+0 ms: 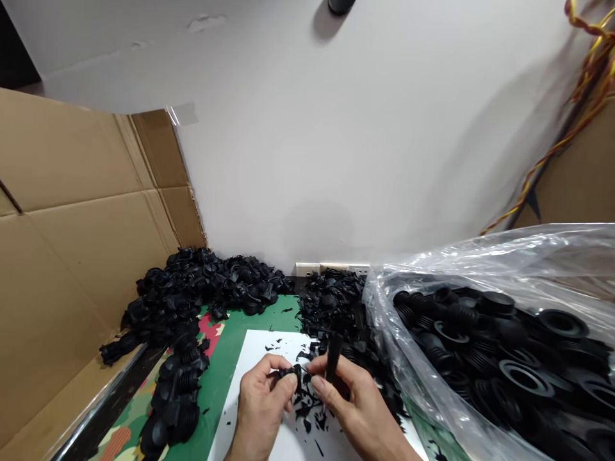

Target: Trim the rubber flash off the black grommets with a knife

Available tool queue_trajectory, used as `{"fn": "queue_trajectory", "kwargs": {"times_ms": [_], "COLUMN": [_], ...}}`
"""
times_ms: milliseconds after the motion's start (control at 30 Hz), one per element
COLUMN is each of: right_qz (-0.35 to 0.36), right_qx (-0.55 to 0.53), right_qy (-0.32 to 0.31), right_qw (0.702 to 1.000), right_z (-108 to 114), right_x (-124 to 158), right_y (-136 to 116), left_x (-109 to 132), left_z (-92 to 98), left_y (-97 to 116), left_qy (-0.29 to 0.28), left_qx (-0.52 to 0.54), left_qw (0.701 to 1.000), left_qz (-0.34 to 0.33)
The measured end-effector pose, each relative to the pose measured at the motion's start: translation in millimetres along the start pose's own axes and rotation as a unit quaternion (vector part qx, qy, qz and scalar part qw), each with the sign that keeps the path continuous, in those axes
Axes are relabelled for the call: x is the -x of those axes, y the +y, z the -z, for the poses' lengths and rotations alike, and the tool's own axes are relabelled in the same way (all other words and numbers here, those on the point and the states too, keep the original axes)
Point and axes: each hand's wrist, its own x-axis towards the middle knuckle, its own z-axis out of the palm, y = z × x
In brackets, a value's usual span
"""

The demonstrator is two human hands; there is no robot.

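Observation:
My left hand (263, 406) pinches a small black rubber part (291, 374) between thumb and fingers, over a white board (254, 342). Just to its right, my right hand (353, 390) is closed around a slim black tool (333, 358) whose upper end points up; its working tip is hard to make out, so I cannot tell its exact kind. The fingertips of both hands are close together near the part. Black rubber scraps (307, 410) lie scattered on the board between and below the hands.
Ribbed black rubber parts (192, 288) are heaped at the back left and down the left side (175, 390). A pile of black trimmings (336, 301) lies behind the board. At right, a clear plastic bag (384, 307) holds more parts. Cardboard (86, 211) stands at left.

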Motion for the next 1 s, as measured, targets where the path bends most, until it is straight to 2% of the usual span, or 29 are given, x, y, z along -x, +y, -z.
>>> {"fn": "queue_trajectory", "kwargs": {"times_ms": [133, 233, 300, 367, 433, 500, 567, 633, 733, 800, 1000], "right_qz": [0.054, 0.006, -0.065, -0.116, -0.134, -0.143, -0.159, -0.187, -0.228, -0.237, -0.267], "right_qx": [0.074, 0.059, 0.000, -0.066, -0.125, -0.170, -0.210, -0.247, -0.284, -0.297, -0.332], "right_qy": [-0.040, -0.013, -0.005, -0.016, -0.031, -0.032, -0.029, -0.034, -0.037, -0.036, -0.052], "right_qw": [0.995, 0.998, 0.998, 0.991, 0.983, 0.975, 0.964, 0.950, 0.931, 0.924, 0.903], "right_z": [-8.7, -12.9, -12.3, -10.2, -8.5, -7.6, -6.8, -5.2, -1.1, 1.3, 3.2], "right_x": [0.3, -0.6, -1.9, -3.2, -4.1, -4.7, -4.8, -4.4, -3.2, -2.7, -3.7], "right_y": [0.7, -0.9, -2.5, -2.9, -1.4, 1.5, 4.0, 4.3, -0.5, -4.9, -7.5], "left_x": [-1.2, -2.5, -2.0, 0.1, 2.7, 4.2, 3.5, 1.0, -2.6, -3.1, -2.0], "left_z": [-1.5, -1.0, 0.1, 0.9, 0.4, -1.0, -2.5, -3.2, -2.6, -1.9, -0.6], "left_y": [1.3, 0.5, 1.4, 4.9, 9.9, 14.3, 16.2, 15.2, 12.0, 11.0, 11.7], "left_qy": [-0.036, -0.052, -0.039, -0.037, -0.060, -0.083, -0.087, -0.080, -0.086, -0.090, -0.101], "left_qx": [0.022, 0.006, -0.031, -0.092, -0.146, -0.161, -0.120, -0.050, 0.027, 0.045, 0.064], "left_qw": [0.997, 0.994, 0.998, 0.994, 0.979, 0.971, 0.981, 0.994, 0.996, 0.994, 0.992], "left_qz": [0.071, 0.092, 0.044, -0.045, -0.126, -0.157, -0.127, -0.057, 0.026, 0.040, 0.030]}}
